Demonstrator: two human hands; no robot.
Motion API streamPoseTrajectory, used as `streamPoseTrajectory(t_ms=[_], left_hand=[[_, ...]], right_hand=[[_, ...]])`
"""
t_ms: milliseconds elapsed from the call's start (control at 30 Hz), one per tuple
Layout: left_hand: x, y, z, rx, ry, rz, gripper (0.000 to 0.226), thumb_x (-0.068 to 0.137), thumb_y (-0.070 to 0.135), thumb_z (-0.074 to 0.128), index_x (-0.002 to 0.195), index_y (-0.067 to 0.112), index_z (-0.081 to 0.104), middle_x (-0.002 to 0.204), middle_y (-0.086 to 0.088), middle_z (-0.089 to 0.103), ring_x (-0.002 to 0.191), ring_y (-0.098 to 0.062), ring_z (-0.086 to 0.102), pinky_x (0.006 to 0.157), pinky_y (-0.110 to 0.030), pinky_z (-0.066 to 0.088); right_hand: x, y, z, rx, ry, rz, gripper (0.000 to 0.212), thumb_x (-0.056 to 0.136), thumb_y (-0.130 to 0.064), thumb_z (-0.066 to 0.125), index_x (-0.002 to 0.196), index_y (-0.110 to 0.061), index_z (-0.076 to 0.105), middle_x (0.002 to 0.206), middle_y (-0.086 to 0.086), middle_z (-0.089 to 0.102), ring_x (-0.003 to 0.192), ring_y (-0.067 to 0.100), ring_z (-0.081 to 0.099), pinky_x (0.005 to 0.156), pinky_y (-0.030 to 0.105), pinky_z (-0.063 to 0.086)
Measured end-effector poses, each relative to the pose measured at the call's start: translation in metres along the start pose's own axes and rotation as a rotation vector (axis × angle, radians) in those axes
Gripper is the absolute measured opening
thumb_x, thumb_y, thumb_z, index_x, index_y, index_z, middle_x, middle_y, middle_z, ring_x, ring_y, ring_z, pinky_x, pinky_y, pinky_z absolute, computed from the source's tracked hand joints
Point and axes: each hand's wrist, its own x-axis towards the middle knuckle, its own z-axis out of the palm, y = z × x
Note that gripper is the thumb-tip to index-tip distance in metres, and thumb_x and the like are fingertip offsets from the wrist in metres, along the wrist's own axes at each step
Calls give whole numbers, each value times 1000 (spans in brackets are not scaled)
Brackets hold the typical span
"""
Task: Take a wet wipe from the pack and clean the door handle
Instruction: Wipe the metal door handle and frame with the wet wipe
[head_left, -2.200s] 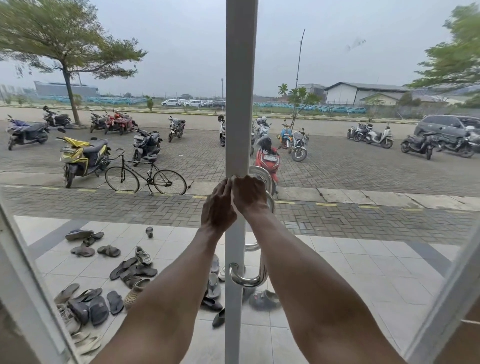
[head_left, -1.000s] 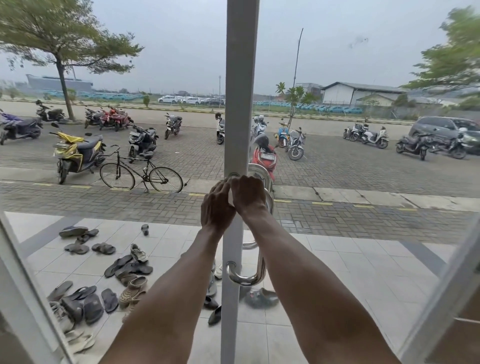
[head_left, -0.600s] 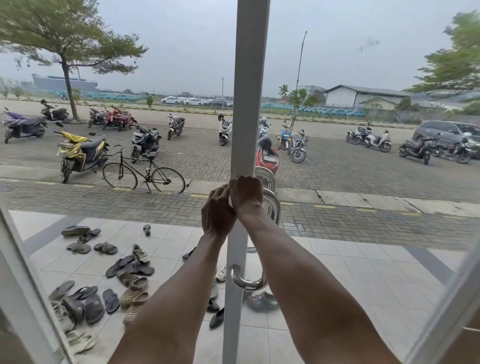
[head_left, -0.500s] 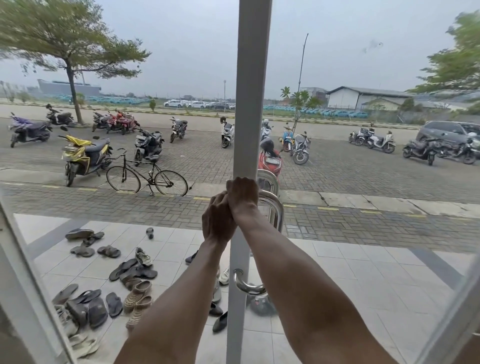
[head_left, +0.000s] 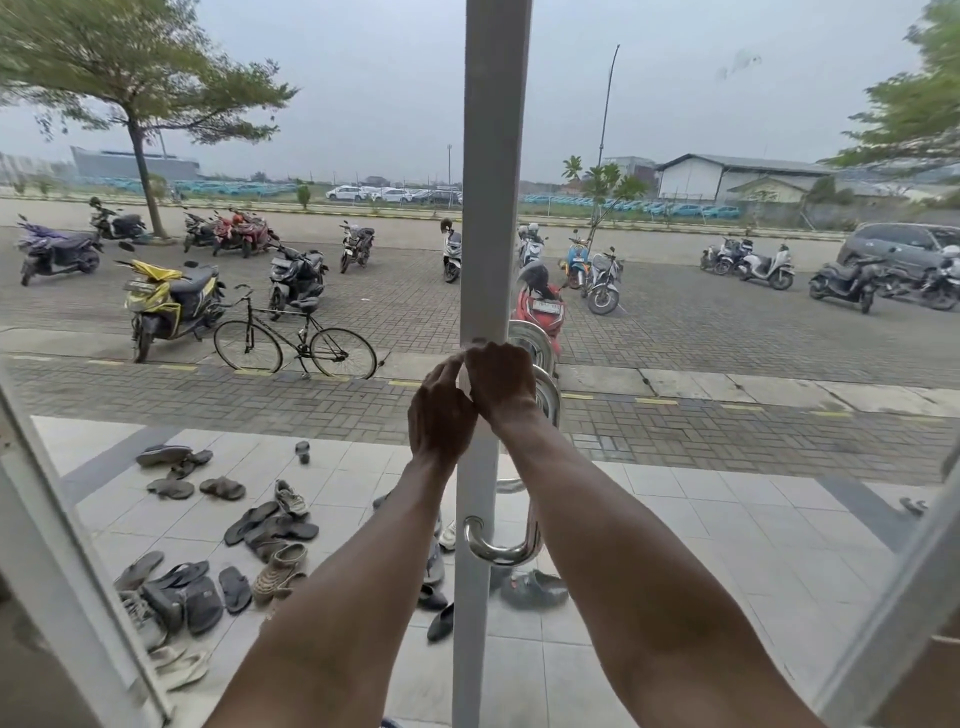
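both hands met at the top of the chrome door handle (head_left: 522, 548) on the white door frame (head_left: 488, 208). the right hand (head_left: 501, 382) had fingers curled over its upper bend; the left hand (head_left: 439, 415) touched it, fingertips pinched together. no wipe could be made out.

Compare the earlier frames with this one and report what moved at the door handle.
Little has changed. Both hands stay together at the top of the door handle: the right hand over its upper bend, the left hand against the white door frame. The view drifted slightly sideways. No wipe can be made out.
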Motion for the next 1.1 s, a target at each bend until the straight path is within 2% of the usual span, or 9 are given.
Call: streamPoseTrajectory(t_ms=[133,300,433,500,633,867,1100], left_hand=[[-9,11,5,-60,25,60,51,82,-5,42,124,14,62,126,-7,65,109,-30,64,83,-41,55],[-12,19,6,-24,54,90,37,87,-1,44,116,11,64,119,-7,68,103,-29,66,76,-40,56],[-12,16,5,-7,58,124,35,86,4,47,115,14,64,116,-4,70,101,-25,67,74,-33,53],[-14,14,5,-20,69,120,34,87,7,48,116,17,63,115,-2,70,100,-24,67,72,-31,51],[-19,12,5,-35,72,132,38,87,4,49,119,22,59,115,0,69,102,-19,65,72,-30,54],[-26,1,9,-18,30,119,46,88,7,51,133,17,54,119,-5,68,106,-23,63,74,-33,53],[-41,-15,28,-1,-51,83,43,87,6,51,129,9,56,122,-12,66,107,-28,63,76,-38,54]], right_hand=[[-19,19,3,-40,36,-43,20,85,-4,54,98,-12,67,92,7,70,87,28,69,69,35,51],[-35,37,9,-17,91,4,34,82,-8,63,116,-7,61,96,11,71,86,27,70,69,35,55],[-44,46,18,92,106,104,36,88,-6,57,124,-3,56,100,16,71,86,32,71,75,41,58],[-47,49,21,165,117,178,32,90,-10,57,122,-5,57,99,15,71,86,32,71,79,43,57],[-56,52,26,335,142,347,26,88,-22,62,111,-11,61,94,14,73,85,34,70,75,42,57],[-70,46,42,534,249,581,28,82,-28,68,105,-12,67,86,14,74,79,35,70,68,37,54],[-75,43,58,661,305,689,34,80,-34,69,105,-10,69,89,13,74,80,34,69,70,40,56]])
